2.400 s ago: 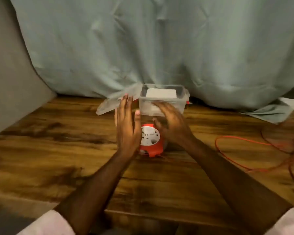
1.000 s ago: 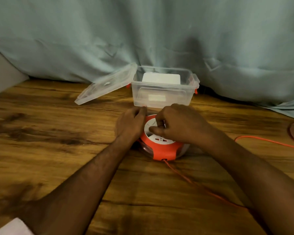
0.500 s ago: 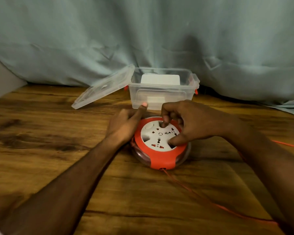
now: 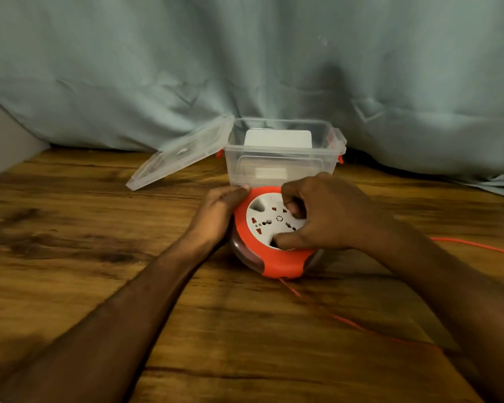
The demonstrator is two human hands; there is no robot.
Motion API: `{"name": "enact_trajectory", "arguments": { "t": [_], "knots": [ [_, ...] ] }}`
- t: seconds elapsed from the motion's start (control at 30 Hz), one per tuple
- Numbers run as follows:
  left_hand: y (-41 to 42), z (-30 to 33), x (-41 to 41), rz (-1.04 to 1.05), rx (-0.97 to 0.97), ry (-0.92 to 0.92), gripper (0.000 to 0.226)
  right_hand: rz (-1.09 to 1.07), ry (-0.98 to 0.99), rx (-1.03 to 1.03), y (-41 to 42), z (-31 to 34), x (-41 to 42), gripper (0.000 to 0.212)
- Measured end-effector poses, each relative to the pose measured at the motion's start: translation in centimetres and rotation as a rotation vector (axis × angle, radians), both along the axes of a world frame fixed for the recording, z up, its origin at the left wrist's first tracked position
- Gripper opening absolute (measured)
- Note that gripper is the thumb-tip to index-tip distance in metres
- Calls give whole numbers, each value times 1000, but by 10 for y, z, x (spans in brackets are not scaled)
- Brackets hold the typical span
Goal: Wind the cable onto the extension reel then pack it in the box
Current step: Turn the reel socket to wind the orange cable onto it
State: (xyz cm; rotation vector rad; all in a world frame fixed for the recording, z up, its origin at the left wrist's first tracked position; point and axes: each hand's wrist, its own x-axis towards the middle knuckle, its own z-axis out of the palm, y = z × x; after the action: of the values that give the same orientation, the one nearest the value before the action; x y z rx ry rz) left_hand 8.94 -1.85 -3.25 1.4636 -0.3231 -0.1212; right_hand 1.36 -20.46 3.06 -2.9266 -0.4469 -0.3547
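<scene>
An orange extension reel with a white socket face lies flat on the wooden table, just in front of a clear plastic box. My left hand grips the reel's left rim. My right hand rests on the white face, thumb and fingers hooked into its recesses. A thin orange cable runs out of the reel's near edge, under my right forearm, and shows again at the far right. The box stands open, with a white object inside at the back.
The box's clear lid leans against its left side, sloping down to the table. A pale green curtain hangs behind everything. A grey wall closes off the left.
The reel went from standing on edge to lying flat and closer to me. My right hand's fingers have shifted round the white face; the left hand stays on the rim.
</scene>
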Motion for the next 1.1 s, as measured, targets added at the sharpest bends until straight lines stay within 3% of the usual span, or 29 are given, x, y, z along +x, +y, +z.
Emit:
{"name": "enact_trajectory", "arguments": {
  "t": [0.27, 0.4, 0.5, 0.83, 1.1],
  "knots": [
    [0, 0, -1, -49, 10, 16, 37, -187, -103, 42, 26, -20, -5, 54],
    [0, 2, -1, -55, 32, 21, 36, -1, -99, 4, 13, -5, -4, 39],
    [0, 1, -2, -68, 64, 10, 36, 128, 20, 18, 1, 12, -5, 21],
    [-1, -1, -2, -50, 69, -6, 33, 159, 173, -8, -18, 17, -2, 48],
    [1, -2, -5, -28, 106, -94, 47, 122, 78, -44, -20, 9, -2, 52]
  ]
}}
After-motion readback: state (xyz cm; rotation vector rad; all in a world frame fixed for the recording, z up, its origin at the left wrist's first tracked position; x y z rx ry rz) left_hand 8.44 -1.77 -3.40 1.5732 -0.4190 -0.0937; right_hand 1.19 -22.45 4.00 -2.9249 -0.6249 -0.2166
